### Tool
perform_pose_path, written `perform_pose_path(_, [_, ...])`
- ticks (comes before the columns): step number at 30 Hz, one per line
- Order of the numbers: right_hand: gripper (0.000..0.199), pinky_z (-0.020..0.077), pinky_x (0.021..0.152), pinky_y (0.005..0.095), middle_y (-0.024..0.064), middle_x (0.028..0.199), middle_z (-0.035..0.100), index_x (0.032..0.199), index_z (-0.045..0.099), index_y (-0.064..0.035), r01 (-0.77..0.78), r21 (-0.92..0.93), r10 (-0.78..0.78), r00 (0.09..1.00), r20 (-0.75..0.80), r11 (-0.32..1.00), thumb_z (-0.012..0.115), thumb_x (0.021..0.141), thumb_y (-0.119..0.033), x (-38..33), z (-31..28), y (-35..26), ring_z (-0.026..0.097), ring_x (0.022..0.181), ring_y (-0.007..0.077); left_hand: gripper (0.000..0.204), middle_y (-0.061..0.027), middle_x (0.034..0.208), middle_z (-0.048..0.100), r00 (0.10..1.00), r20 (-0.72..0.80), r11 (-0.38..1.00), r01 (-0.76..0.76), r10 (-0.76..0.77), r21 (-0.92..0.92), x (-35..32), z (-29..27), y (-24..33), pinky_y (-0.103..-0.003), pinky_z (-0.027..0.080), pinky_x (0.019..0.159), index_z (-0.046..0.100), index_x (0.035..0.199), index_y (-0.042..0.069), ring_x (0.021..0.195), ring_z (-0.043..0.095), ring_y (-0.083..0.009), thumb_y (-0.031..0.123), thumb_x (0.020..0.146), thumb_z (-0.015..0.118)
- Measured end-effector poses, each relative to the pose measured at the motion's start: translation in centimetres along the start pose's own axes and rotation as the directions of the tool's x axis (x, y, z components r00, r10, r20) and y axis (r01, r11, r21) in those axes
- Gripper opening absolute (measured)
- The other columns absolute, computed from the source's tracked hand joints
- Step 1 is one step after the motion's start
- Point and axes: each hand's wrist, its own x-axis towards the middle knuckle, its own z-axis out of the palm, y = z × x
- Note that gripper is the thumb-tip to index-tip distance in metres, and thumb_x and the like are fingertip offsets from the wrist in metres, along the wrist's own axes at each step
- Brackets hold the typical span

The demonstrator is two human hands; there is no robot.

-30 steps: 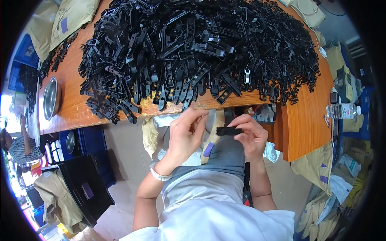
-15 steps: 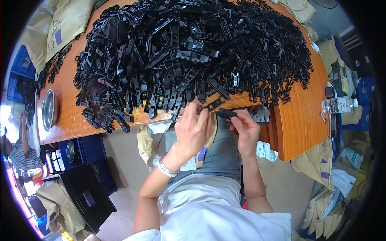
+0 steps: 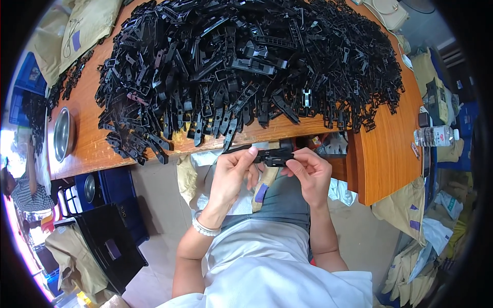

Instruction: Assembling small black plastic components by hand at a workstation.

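Observation:
Above my lap, just off the table's front edge, both hands meet at a dark cluster of small black plastic parts. My left hand pinches its left end between thumb and fingers, and a thin black strip sticks out past the thumb. At the right end, my right hand grips with thumb and forefinger. Whether this is one part or two joined together I cannot tell. Beyond my hands, a large heap of black plastic clip-like parts covers much of the wooden table.
A metal bowl stands at the table's left edge. On the right are a wooden panel and a plastic bottle. Below left sit a black crate and a blue bin. Tan sacks lie at right.
My left hand has drawn back from the heap's edge and turned, thumb up. My hands have come together slightly nearer me, and the black parts they hold now touch or overlap.

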Motion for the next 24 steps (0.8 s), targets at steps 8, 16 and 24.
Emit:
perform_pose_path(8, [0.011,0.0476,0.055,0.0198,0.0053,0.078,0.055,0.079,0.058,0.0072,0.058,-0.125,-0.069,0.994,-0.081,0.990,0.063,0.081,-0.002,-0.9,1.6,-0.2,0.060,0.061,0.0115,0.036,0.0007,0.055,0.050,0.999,-0.024,0.998,-0.047,0.047,-0.030,-0.5,0.7,-1.0,-0.018,0.029,0.043,0.060,0.079,0.000,0.046,0.038,-0.0026,0.030,0.093,0.049])
perform_pose_path(16, [0.012,0.0425,0.055,0.0187,0.0031,0.078,0.056,0.083,0.061,0.0031,0.082,-0.026,-0.084,0.992,-0.095,0.996,0.069,0.077,-0.004,-0.9,2.3,0.1,0.056,0.064,0.0089,0.019,0.0052,0.069,0.051,0.980,0.057,0.981,-0.192,0.191,0.016,-0.6,1.0,-1.1,-0.019,0.031,0.050,0.063,0.090,0.001,0.058,0.041,-0.0028,0.015,0.079,0.069])
perform_pose_path(24, [0.020,0.0388,0.052,0.0186,0.0035,0.080,0.057,0.097,0.061,0.0022,-0.041,0.147,0.040,0.999,0.005,0.988,0.065,0.081,-0.009,-0.7,1.5,0.8,0.052,0.060,0.0067,0.023,-0.0032,0.074,0.053,0.918,0.222,0.863,-0.387,0.328,0.324,-0.2,0.4,0.9,-0.024,0.037,0.053,0.063,0.089,-0.001,0.066,0.049,-0.0091,0.018,0.077,0.070])
